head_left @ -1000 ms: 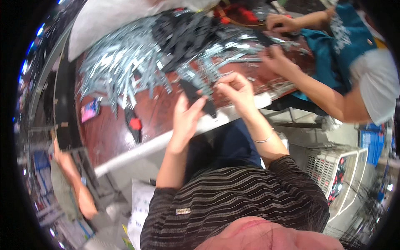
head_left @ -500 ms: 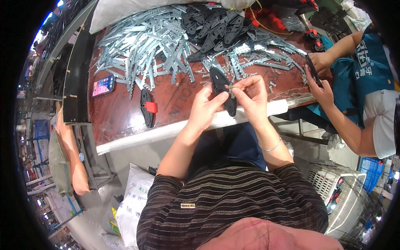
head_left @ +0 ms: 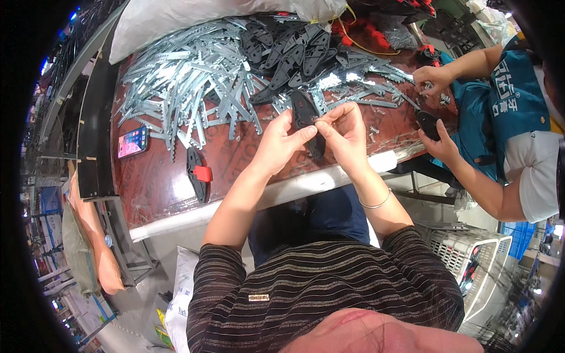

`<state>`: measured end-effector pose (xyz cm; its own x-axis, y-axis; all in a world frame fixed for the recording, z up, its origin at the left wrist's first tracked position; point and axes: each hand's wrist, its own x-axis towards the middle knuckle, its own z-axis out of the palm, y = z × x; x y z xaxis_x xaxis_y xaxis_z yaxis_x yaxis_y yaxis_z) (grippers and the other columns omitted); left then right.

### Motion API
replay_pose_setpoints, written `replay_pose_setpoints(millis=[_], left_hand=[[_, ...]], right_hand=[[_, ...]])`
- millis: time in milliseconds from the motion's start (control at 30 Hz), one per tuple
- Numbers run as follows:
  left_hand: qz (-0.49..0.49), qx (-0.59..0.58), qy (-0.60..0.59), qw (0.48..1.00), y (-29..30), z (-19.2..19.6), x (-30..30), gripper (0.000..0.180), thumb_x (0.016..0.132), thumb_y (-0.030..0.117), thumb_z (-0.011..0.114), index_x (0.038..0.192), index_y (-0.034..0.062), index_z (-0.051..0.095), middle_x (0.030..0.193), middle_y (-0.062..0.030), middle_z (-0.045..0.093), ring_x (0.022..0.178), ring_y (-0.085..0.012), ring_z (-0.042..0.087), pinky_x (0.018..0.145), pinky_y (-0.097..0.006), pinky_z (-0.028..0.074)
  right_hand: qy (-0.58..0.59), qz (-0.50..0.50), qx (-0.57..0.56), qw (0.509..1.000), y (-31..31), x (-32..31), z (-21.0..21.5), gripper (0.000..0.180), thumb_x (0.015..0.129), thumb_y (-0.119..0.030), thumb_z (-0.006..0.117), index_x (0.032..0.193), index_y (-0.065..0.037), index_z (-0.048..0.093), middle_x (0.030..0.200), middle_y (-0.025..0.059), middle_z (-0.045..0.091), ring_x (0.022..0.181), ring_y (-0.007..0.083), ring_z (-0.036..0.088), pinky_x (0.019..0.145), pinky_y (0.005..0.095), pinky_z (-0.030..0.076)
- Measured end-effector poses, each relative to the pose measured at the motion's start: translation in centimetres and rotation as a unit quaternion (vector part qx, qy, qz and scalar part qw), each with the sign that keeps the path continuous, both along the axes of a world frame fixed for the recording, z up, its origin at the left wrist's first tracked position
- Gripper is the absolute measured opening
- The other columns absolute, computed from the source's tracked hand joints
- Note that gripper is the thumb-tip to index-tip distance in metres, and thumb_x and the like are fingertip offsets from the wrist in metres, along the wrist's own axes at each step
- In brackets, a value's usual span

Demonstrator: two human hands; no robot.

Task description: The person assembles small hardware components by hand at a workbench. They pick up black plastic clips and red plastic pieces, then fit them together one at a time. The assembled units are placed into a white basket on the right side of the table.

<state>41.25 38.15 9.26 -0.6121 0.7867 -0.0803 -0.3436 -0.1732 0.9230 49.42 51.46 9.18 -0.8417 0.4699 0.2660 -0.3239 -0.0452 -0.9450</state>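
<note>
My left hand (head_left: 281,143) grips a long black plastic part (head_left: 302,108) with tapered ends, upright above the table's near edge. The thumb presses near the part's middle. My right hand (head_left: 346,134) is closed in a pinch at the same spot, its fingertips meeting my left thumb; whatever is between them is too small to make out. To the left, a similar black part with a red piece (head_left: 202,173) lies on the table. Beyond my hands are a heap of black plastic parts (head_left: 294,52), a pile of notched metal strips (head_left: 194,76) and several small springs (head_left: 374,130).
The reddish-brown table (head_left: 154,203) has a white padded front edge. A phone (head_left: 133,142) with its screen lit lies at left. On the right, a co-worker's hand (head_left: 436,141) holds a black part. A white crate (head_left: 465,247) stands on the floor at right.
My view has shifted slightly, so the table things sit further left. My hands still hold the black part, fingertips closer together. The co-worker's hands have moved apart, one reaching toward the strips.
</note>
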Motion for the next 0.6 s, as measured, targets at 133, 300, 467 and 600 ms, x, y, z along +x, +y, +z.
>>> replay_pose_setpoints(millis=[133, 300, 467, 600], left_hand=[[0.015, 0.0, 0.008, 1.0, 0.0, -0.4, -0.3, 0.028, 0.087, 0.015, 0.063, 0.11, 0.0029, 0.052, 0.099, -0.0011, 0.059, 0.083, -0.0076, 0.056, 0.066, -0.021, 0.049], [0.082, 0.055, -0.049, 0.994, -0.2, -1.8, -1.3, 0.024, 0.089, 0.013, 0.058, 0.111, 0.0041, 0.052, 0.099, -0.004, 0.06, 0.084, -0.0085, 0.057, 0.065, -0.021, 0.048], [0.099, 0.072, -0.13, 0.984, -0.6, -0.7, -2.4, 0.025, 0.092, 0.014, 0.052, 0.115, 0.003, 0.05, 0.1, -0.0098, 0.061, 0.086, -0.0139, 0.061, 0.068, -0.028, 0.053], [0.097, 0.097, -0.135, 0.981, -0.8, -0.9, -2.7, 0.027, 0.093, 0.018, 0.051, 0.115, 0.002, 0.049, 0.103, -0.0112, 0.061, 0.089, -0.0153, 0.061, 0.069, -0.029, 0.053]], right_hand=[[-0.014, 0.023, 0.015, 1.0, 0.3, -0.6, -0.3, 0.027, 0.08, 0.002, 0.064, 0.097, -0.003, 0.044, 0.084, 0.0039, 0.056, 0.081, 0.0093, 0.053, 0.076, 0.0245, 0.044], [-0.081, 0.092, 0.064, 0.99, 4.0, -5.3, 1.6, 0.02, 0.083, -0.007, 0.063, 0.1, -0.002, 0.055, 0.087, 0.0024, 0.059, 0.082, 0.0095, 0.057, 0.073, 0.0241, 0.047], [-0.205, -0.17, 0.452, 0.851, 18.2, -15.0, 0.9, 0.025, 0.081, -0.029, 0.063, 0.094, -0.008, 0.067, 0.091, 0.0111, 0.066, 0.083, 0.0237, 0.064, 0.073, 0.035, 0.05], [-0.381, -0.146, 0.599, 0.689, 21.8, -19.0, -1.1, 0.04, 0.079, -0.038, 0.061, 0.103, -0.006, 0.063, 0.101, 0.0169, 0.064, 0.096, 0.0324, 0.06, 0.081, 0.0412, 0.047]])
